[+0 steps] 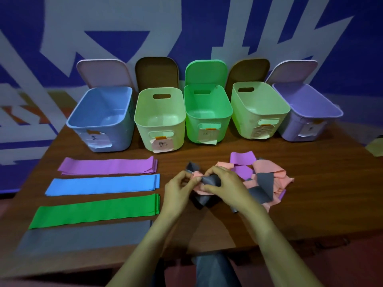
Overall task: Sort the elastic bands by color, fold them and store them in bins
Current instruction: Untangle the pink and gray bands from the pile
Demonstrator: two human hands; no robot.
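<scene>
A tangled pile of pink (267, 170), purple (242, 158) and grey bands (265, 181) lies right of the table's centre. My left hand (180, 189) and my right hand (223, 187) both pinch a twisted grey band (211, 180) at the pile's left edge, fingers curled round it. On the left, flat stacks lie in rows: purple (107, 166), blue (103, 185), green (95, 211), grey (85, 237). Five open bins stand behind: blue (99, 123), pale green (159, 121), green (207, 117), pale green (259, 112), lilac (306, 114).
The wooden table (310, 204) has bare surface to the right of the pile and along its front edge. Each bin carries a paper label on its front, and lids lean against the painted wall behind. A yellowish object (375, 148) sits at the far right edge.
</scene>
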